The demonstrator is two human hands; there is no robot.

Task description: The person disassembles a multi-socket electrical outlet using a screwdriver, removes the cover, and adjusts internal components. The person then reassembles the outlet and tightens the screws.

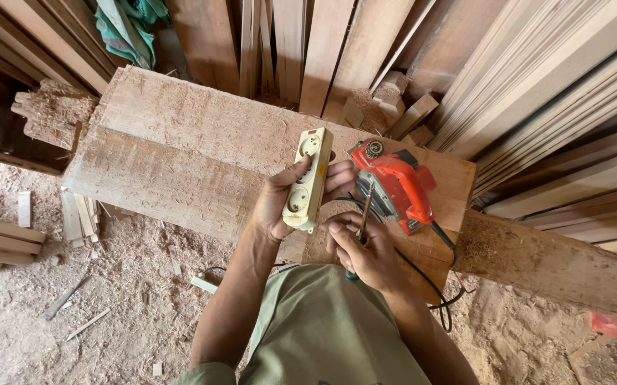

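We note the left hand (280,203) wrapped around a cream plastic socket strip with two round outlets (308,178), thumb across its face, fingers behind. The strip is held above the rough sawdust-covered wooden plank (166,157), its long axis running away from the body and tilted slightly right. The right hand (369,253) is clenched on a slim screwdriver (364,214), shaft pointing up towards the strip's right edge, just beside it; whether the tip touches we cannot tell. An orange electric planer (394,185) rests on the plank immediately right, its black cord (437,285) trailing down.
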